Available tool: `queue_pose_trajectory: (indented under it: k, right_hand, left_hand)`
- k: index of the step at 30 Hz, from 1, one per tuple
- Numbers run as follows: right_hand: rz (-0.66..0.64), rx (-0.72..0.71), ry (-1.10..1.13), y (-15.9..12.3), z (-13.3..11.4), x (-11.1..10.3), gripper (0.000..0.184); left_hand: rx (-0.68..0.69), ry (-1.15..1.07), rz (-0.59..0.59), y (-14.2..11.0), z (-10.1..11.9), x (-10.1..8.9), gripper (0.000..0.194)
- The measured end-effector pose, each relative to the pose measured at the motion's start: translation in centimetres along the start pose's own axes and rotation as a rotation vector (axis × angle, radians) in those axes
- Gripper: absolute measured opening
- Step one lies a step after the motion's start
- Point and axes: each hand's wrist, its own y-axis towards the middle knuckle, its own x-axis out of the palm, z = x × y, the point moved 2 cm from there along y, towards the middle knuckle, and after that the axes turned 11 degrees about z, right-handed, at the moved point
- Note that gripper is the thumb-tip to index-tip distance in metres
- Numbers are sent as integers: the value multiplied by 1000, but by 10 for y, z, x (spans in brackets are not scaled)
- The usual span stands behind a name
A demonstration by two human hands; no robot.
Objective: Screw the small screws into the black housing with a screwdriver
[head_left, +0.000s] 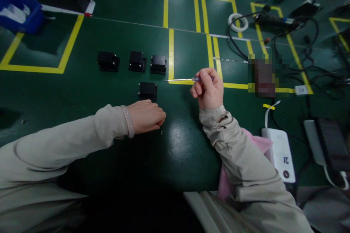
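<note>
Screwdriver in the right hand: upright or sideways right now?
Sideways: the screwdriver extends left from the right hand, its thin shaft seen lengthwise rather than pointing down at the green table.

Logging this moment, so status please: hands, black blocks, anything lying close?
Right hand gripping screwdriver, tip pointing left. Left hand curled by nearest black block, contents hidden. Three more black blocks beyond. Small pale piece lying beside left hand.

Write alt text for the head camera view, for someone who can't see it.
A person's right hand holds a thin screwdriver pointing left above a green table marked with yellow tape. The curled left hand is beside the nearest of four small black blocks.
</note>
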Motion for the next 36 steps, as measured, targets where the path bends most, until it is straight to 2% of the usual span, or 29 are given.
queue_pose_trajectory:
  k: [6, 11, 13, 14, 16, 18, 21, 24, 27, 33, 36]
  right_hand:
    - [33, -9, 30, -1, -3, 4, 45]
    - [46, -6, 17, -2, -3, 4, 45]
    - [59, -14, 18, -2, -2, 3, 43]
    - [63, -24, 18, -2, -2, 2, 42]
    - [59, -55, 3, -3, -3, 2, 40]
    - [40, -95, -38, -3, -3, 1, 38]
    - [11, -167, -103, -4, -3, 1, 39]
    - [-35, -191, -129, -5, -3, 1, 39]
    - [-101, -198, -157, -8, -5, 3, 34]
    - [-96, -392, -300, -23, -16, 8, 19]
    - [-101, -425, -364, -27, -17, 8, 18]
  left_hand:
    - [29, 17, -17, -1, -1, 9, 3]
    - [28, -13, 36, -1, 0, 1, 6]
    - [-1, -19, 136, -3, -8, -7, 8]
    - [-38, -1, 238, -4, -14, -12, 11]
    - [-130, 57, 468, -8, -31, -19, 24]
    - [-198, 92, 580, -13, -48, -21, 42]
    - [-292, 74, 576, -17, -69, -14, 60]
    - [-318, -6, 521, -18, -77, -4, 59]
    - [-334, -67, 522, -17, -77, 2, 59]
    - [-218, -74, 545, -11, -69, 6, 45]
    - [-172, -52, 557, -10, -66, 7, 44]
